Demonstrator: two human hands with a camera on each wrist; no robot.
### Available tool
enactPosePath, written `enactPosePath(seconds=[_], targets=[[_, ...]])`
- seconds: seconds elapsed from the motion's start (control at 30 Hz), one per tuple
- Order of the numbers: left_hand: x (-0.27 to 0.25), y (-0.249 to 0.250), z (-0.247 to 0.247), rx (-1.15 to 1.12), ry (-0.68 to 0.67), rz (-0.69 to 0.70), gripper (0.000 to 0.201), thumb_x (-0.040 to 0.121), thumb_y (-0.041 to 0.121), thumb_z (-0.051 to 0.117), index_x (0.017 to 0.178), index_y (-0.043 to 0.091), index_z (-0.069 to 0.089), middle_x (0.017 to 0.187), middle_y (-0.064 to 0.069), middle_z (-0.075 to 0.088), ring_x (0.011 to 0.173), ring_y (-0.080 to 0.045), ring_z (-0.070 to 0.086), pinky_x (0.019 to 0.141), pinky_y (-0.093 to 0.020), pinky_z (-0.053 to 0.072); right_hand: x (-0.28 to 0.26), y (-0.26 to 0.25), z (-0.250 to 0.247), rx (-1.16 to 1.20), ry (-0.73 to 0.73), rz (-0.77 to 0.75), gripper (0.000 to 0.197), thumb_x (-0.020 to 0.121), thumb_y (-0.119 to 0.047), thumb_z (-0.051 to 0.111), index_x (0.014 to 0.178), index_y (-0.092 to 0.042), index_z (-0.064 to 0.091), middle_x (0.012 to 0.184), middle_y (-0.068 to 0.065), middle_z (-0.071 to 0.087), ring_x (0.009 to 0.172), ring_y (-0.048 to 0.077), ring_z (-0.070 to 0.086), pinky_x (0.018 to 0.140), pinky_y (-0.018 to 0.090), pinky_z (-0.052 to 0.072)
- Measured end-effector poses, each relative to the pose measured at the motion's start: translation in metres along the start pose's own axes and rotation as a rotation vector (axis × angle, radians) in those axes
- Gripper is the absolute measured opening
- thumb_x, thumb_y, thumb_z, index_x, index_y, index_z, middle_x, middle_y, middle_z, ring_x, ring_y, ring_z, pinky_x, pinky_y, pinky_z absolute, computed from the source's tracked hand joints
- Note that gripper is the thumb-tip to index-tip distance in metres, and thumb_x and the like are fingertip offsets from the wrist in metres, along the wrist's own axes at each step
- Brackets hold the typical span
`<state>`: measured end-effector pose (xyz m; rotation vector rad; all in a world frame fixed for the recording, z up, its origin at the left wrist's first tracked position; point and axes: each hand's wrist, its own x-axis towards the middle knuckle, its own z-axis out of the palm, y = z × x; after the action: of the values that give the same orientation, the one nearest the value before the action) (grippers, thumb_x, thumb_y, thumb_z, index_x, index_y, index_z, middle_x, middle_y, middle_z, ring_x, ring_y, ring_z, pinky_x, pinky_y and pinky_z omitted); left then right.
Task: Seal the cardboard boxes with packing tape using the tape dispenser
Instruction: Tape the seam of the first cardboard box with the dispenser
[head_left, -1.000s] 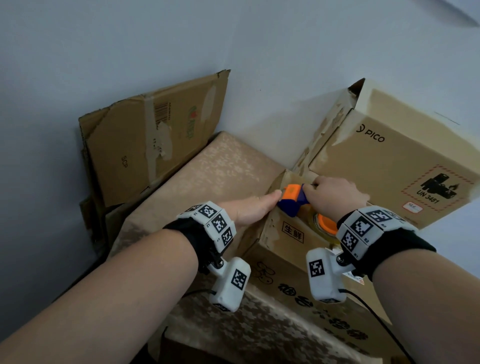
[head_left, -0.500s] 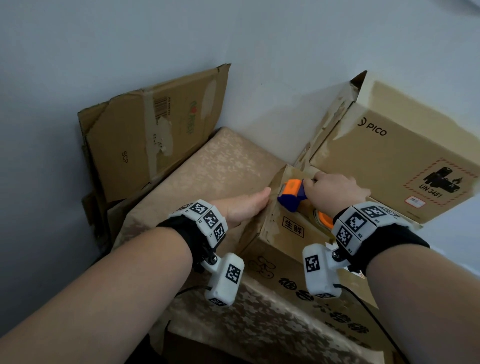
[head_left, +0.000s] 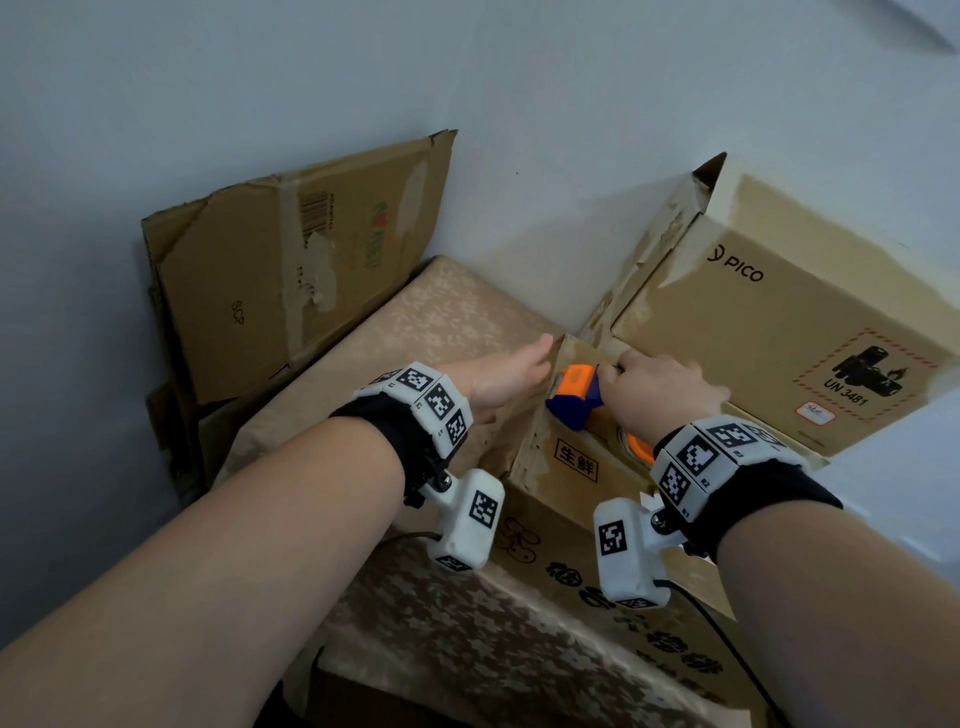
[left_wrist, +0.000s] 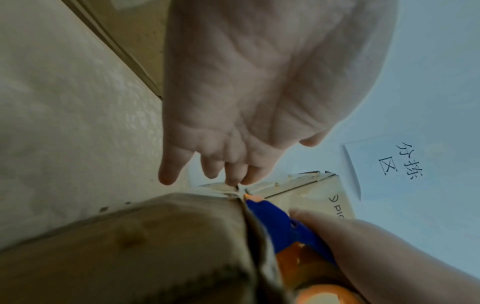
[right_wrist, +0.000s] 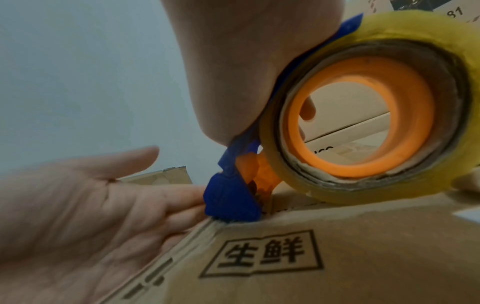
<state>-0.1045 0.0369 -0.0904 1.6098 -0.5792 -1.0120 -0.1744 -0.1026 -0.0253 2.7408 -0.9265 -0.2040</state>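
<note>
A brown cardboard box printed with black characters lies in front of me on a beige patterned surface. My right hand grips a blue and orange tape dispenser and holds its blue head down on the box's far top edge. The yellowish tape roll sits on the box top. My left hand lies flat against the box's left side, fingers straight, fingertips by the dispenser head.
A larger PICO box with a UN 3481 label stands right behind the one I work on. Flattened cardboard leans on the wall at the left. A paper sign hangs on the wall. The beige surface extends left.
My right hand has drawn the dispenser a little toward the box's left edge. The left hand has stayed flat against the side. The head camera has shifted slightly.
</note>
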Motion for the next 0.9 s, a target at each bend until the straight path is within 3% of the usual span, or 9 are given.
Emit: enactPosePath(seconds=[0.07, 0.13, 0.2, 0.33, 0.47, 0.6, 0.67, 0.8, 0.9], targets=[[0.004, 0.005, 0.005, 0.018, -0.027, 0.014, 0.059, 0.102, 0.049, 0.01, 0.151, 0.019, 0.021, 0.155, -0.008, 0.026, 0.137, -0.022, 0.03, 0.1, -0.033, 0.031, 0.001, 0.0, 0.0, -0.001, 0.003, -0.001, 0.045, 0.095, -0.042, 0.022, 0.123, -0.024, 0.053, 0.123, 0.01, 0.055, 0.119, 0.032, 0.042, 0.101, 0.059, 0.03], [0.01, 0.002, 0.008, 0.025, -0.03, -0.022, 0.067, 0.099, 0.056, 0.01, 0.149, 0.016, 0.029, 0.151, -0.008, 0.036, 0.133, -0.019, 0.037, 0.098, -0.029, 0.03, 0.002, 0.0, 0.001, -0.003, 0.005, 0.001, 0.046, 0.095, -0.043, 0.021, 0.122, -0.023, 0.053, 0.124, 0.01, 0.055, 0.119, 0.032, 0.042, 0.101, 0.059, 0.03], [0.016, -0.004, 0.007, 0.037, -0.013, -0.069, 0.072, 0.096, 0.063, 0.013, 0.151, 0.018, 0.026, 0.152, -0.004, 0.035, 0.139, -0.02, 0.032, 0.101, -0.03, 0.024, 0.003, 0.0, 0.002, -0.004, 0.009, -0.002, 0.046, 0.095, -0.042, 0.022, 0.122, -0.023, 0.053, 0.122, 0.01, 0.055, 0.118, 0.032, 0.043, 0.101, 0.059, 0.03], [0.011, -0.009, 0.005, 0.098, -0.008, -0.188, 0.09, 0.078, 0.079, 0.027, 0.15, 0.026, 0.026, 0.153, -0.001, 0.033, 0.141, -0.023, 0.027, 0.103, -0.042, 0.026, 0.004, 0.0, 0.002, 0.002, 0.006, -0.004, 0.045, 0.094, -0.04, 0.022, 0.12, -0.022, 0.054, 0.12, 0.01, 0.056, 0.117, 0.032, 0.044, 0.101, 0.06, 0.029], [0.002, -0.006, 0.0, 0.313, -0.042, -0.272, 0.072, 0.087, 0.057, 0.054, 0.146, 0.019, 0.034, 0.148, -0.003, 0.04, 0.137, -0.025, 0.033, 0.104, -0.044, 0.033, 0.002, 0.003, 0.001, 0.036, 0.01, -0.018, 0.045, 0.093, -0.042, 0.025, 0.12, -0.023, 0.055, 0.117, 0.008, 0.056, 0.115, 0.031, 0.044, 0.101, 0.06, 0.029], [-0.006, 0.001, 0.011, 0.522, -0.109, -0.19, 0.115, 0.061, 0.051, 0.081, 0.15, 0.034, 0.01, 0.144, -0.001, 0.044, 0.128, -0.024, 0.045, 0.099, -0.036, 0.036, -0.003, 0.012, -0.001, 0.161, 0.076, -0.089, 0.039, 0.092, -0.041, 0.036, 0.122, -0.024, 0.053, 0.118, 0.007, 0.055, 0.117, 0.03, 0.043, 0.101, 0.059, 0.03], [-0.006, 0.004, 0.019, 0.61, -0.085, -0.144, 0.13, 0.042, 0.056, 0.085, 0.147, 0.04, 0.009, 0.141, -0.001, 0.048, 0.124, -0.024, 0.049, 0.104, -0.042, 0.04, -0.003, 0.019, -0.004, 0.295, 0.13, -0.127, 0.036, 0.093, -0.036, 0.04, 0.124, -0.022, 0.053, 0.119, 0.007, 0.053, 0.117, 0.029, 0.041, 0.1, 0.055, 0.032], [-0.013, 0.015, 0.031, 0.844, 0.029, -0.145, 0.123, 0.052, 0.053, 0.085, 0.148, 0.029, 0.011, 0.143, -0.005, 0.044, 0.125, -0.027, 0.048, 0.101, -0.046, 0.044, 0.0, 0.039, -0.005, 0.428, 0.279, -0.191, 0.033, 0.091, -0.029, 0.046, 0.119, -0.015, 0.057, 0.115, 0.011, 0.058, 0.111, 0.03, 0.047, 0.098, 0.042, 0.034], [-0.019, 0.024, 0.041, 0.977, 0.07, -0.171, 0.135, 0.043, 0.058, 0.086, 0.148, 0.026, 0.006, 0.148, -0.008, 0.034, 0.127, -0.03, 0.046, 0.099, -0.049, 0.046, -0.003, 0.057, 0.001, 0.54, 0.236, -0.121, 0.044, 0.091, -0.037, 0.052, 0.127, -0.011, 0.053, 0.12, 0.015, 0.055, 0.113, 0.033, 0.047, 0.091, 0.036, 0.036]])
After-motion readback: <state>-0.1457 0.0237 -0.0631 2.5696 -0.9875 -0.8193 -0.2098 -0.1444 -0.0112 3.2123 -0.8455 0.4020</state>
